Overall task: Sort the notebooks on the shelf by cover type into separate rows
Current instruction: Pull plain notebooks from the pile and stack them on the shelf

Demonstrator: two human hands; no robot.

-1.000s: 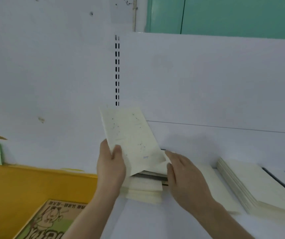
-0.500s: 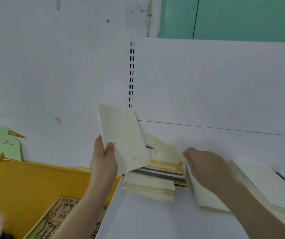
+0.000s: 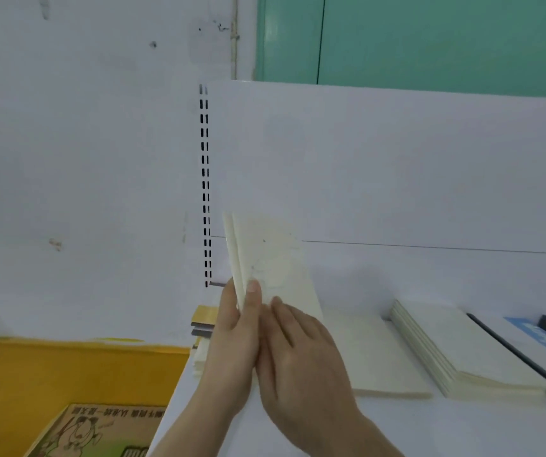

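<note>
My left hand (image 3: 235, 328) grips a couple of cream notebooks (image 3: 271, 265) near their lower edge, thumb across the front cover, holding them upright and tilted above the white shelf (image 3: 463, 423). My right hand (image 3: 301, 354) lies against the same notebooks from the right, fingers fairly straight on the lower cover; motion blur keeps me from telling whether it truly pinches them.

Behind my left hand, partly hidden by it, a mixed pile (image 3: 204, 324) sits at the shelf's left end, showing a yellow cover edge over grey and cream ones. Just right of my hands a thin cream notebook (image 3: 373, 354) lies flat, and further right a thicker cream stack (image 3: 456, 344). Past that runs a black divider strip (image 3: 512, 351), with a blue-and-white cover (image 3: 542, 341) at the far right edge.

Lower left, beyond the shelf, stands an orange bin (image 3: 50, 371) and a cartoon-printed box (image 3: 93, 433); its writing is too blurred to read. A slotted upright (image 3: 205, 186) runs up the back panel.
</note>
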